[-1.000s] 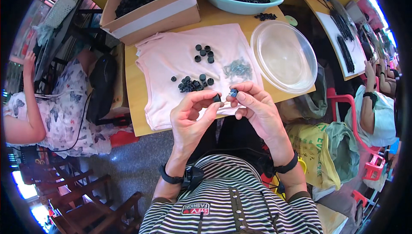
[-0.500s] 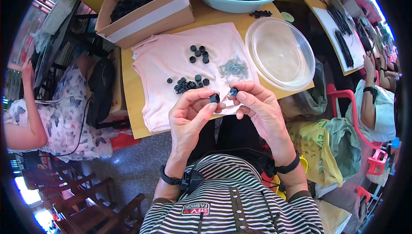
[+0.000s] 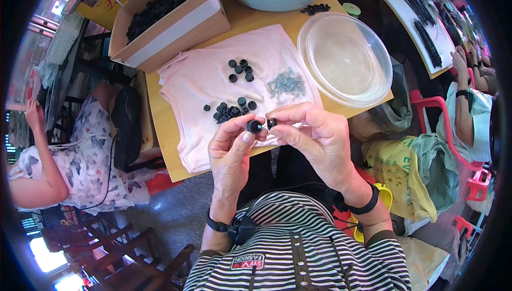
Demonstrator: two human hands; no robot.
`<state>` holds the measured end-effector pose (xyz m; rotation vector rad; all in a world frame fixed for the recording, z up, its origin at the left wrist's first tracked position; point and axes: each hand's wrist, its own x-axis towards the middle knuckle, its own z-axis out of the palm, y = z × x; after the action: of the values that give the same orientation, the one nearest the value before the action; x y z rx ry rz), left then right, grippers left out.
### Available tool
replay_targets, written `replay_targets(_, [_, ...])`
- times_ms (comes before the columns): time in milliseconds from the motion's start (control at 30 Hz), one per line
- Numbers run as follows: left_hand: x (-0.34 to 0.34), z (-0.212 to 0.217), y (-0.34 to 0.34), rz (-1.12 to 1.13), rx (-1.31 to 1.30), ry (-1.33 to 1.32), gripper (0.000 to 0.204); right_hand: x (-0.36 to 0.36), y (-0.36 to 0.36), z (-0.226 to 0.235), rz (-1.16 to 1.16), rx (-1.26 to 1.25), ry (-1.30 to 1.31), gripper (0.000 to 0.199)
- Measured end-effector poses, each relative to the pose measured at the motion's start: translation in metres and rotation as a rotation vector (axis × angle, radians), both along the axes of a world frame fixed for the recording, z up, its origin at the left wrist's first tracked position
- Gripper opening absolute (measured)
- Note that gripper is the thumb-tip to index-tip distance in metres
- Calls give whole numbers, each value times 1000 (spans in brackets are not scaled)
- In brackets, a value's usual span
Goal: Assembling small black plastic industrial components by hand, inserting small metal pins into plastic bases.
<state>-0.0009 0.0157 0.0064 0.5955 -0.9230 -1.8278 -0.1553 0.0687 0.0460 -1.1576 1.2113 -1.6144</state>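
Two parts are held up at the centre of the frame, above the near edge of a pink cloth (image 3: 186,80). A round black cap (image 3: 252,126) is pinched between thumb and forefinger of the left hand (image 3: 232,144), fingertips closed down to the cap's width. A small black piece (image 3: 272,123) is gripped likewise by the right hand (image 3: 325,139), its digits nearly meeting.

Key relation: the small piece lies just right of the cap, at almost the same height in the frame — a pale thin bit (image 3: 261,121) is seen between them. The line joining the parts runs roughly left to right; the cap's own axis cannot be read with certainty. Whether the parts touch cannot be told.

Nearest the left hand, a pile of black parts (image 3: 228,113) is noted, left of centre; a heap of small pale pieces (image 3: 286,84) is located above the right hand — both on the cloth
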Motion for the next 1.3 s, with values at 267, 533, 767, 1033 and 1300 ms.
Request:
replay_targets(267, [0,-2,0,15,-17,16,27,2,-2,2,-78,-69,266,17])
replay_targets(533, [-1,-4,1,36,-103,-66,27,1,0,4,-118,-103,476,19])
replay_targets(767, [0,-1,2,36,-134,-66,27,1,3,2,-128,-208,660,23])
replay_targets(1033, [2,-3,4,52,-269,-115,28,-2,6,1,-109,-253,755,28])
replay_targets(1300, [3,-4,6,64,-299,-148,28,-2,8,0,-113,-276,858,30])
